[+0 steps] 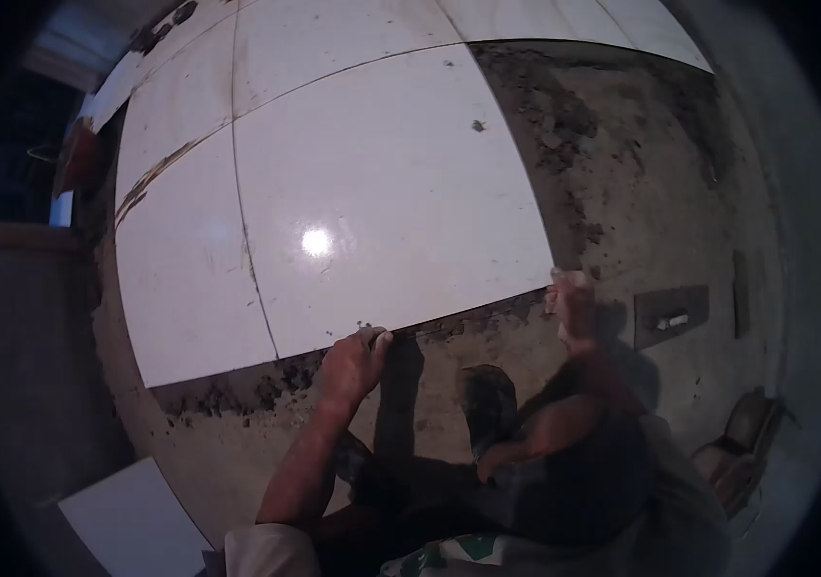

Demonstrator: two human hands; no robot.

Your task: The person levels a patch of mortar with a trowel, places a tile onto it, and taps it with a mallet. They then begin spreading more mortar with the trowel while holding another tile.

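Note:
A large glossy white floor tile [391, 192] lies in front of me, a bright light reflected on it. My left hand [355, 363] is closed at its near edge, the fingertips on the rim. At the tile's near right corner, my right hand [574, 300] is closed with curled fingers against the corner. The undersides of both hands' grips are hidden. A narrower white tile [189, 260] adjoins on the left, with a thin seam between. Crumbly dark mortar [286, 380] shows along the near edge.
To the right, a flat trowel [670, 317] with a light handle rests on the rough floor [641, 212]. A loose white tile [136, 519] lies at lower left. A brown bag-like object [742, 438] sits by the right wall. More laid tiles [334, 43] stretch away at the back.

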